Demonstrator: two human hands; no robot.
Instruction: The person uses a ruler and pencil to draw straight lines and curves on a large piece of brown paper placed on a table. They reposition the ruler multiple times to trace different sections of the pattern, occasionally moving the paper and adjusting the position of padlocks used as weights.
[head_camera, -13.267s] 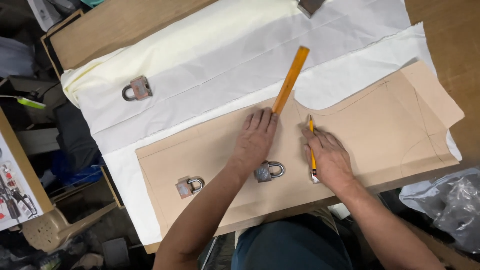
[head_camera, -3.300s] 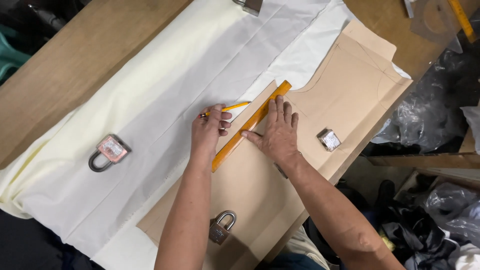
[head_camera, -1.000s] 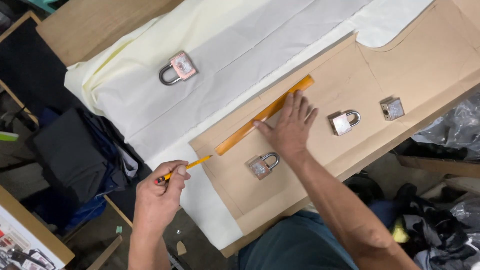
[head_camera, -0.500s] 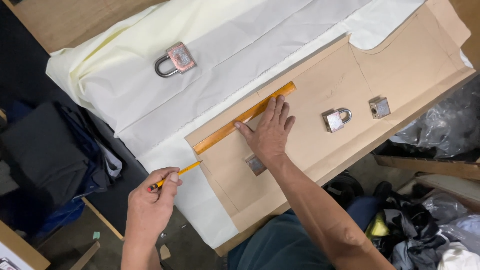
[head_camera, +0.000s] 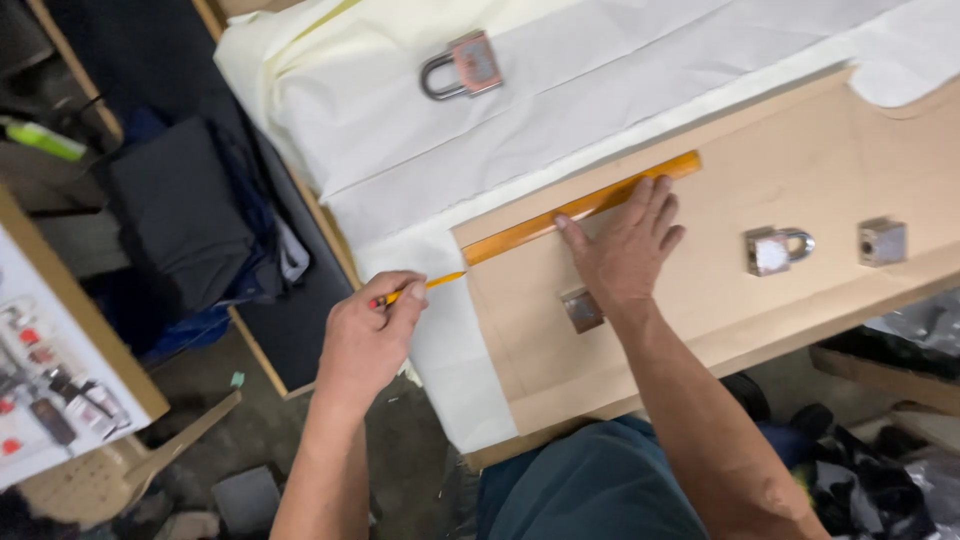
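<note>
My right hand lies flat, fingers spread, on an orange ruler along the upper edge of a brown paper pattern. The pattern rests on white fabric spread over the table. My left hand pinches a yellow pencil, whose tip points at the ruler's left end over the white fabric. A padlock sits on the pattern partly under my right wrist.
Two more padlocks, a silver padlock and a square padlock, weigh the pattern at right, and a pinkish padlock lies on the fabric at top. Dark cloth is piled left of the table. A printed board stands at far left.
My left hand with the pencil has moved up toward the ruler's left end. My right hand stays pressed on the ruler. The view has shifted.
</note>
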